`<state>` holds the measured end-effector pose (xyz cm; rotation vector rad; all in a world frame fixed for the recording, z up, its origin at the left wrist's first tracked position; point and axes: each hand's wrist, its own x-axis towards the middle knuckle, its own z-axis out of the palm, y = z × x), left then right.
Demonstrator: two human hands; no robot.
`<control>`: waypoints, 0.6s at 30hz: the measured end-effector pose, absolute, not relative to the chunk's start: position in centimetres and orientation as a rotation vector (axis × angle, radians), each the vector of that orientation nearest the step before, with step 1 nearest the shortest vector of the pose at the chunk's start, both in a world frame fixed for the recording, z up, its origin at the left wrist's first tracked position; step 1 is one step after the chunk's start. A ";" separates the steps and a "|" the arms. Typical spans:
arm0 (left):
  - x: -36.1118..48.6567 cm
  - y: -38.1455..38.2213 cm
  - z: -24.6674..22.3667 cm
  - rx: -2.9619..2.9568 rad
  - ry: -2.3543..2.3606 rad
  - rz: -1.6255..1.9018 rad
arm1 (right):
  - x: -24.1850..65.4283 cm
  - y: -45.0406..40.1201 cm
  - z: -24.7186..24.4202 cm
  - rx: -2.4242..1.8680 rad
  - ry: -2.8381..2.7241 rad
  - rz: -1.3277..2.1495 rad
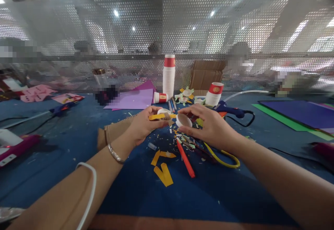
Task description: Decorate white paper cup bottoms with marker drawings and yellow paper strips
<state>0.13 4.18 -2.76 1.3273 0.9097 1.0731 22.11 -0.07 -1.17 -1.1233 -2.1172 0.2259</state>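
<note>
The left hand (141, 125) is closed in a pinch, its thumb and fingertips gripping a yellow strip (156, 116) held level above the bench (130, 195); a white round piece (164, 112) shows just behind the strip, and whether those fingers hold it too, I cannot tell; the right hand (208, 120) is curved partly open around a small white cup (184, 120), gripping it between the thumb below and the fingers above, with its hollow mouth turned toward the viewer; the hands face each other, the strip near the cup, though whether the two touch is unclear; beneath them, paper scraps (171, 139) are scattered over the bench; nearer the viewer lie folded yellow paper (164, 175) and a red pen (185, 158), with a yellow loop (229, 165) below the right hand; a blue glue gun (232, 110) rests just beyond that hand; behind both hands stands a tall stack of cups (168, 79), a red and white cup (160, 97) lying on its side at its foot; brown cardboard (114, 132) lies by the left wrist.
</note>
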 end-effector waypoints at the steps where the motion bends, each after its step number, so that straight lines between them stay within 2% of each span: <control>1: 0.5 3.9 -2.9 1.339 0.895 1.064 | 22.2 -0.3 -0.9 -1.106 -2.107 0.224; 18: 2.3 1.5 -3.3 1.490 0.795 0.892 | 22.1 -0.4 -1.6 -0.977 -2.213 0.275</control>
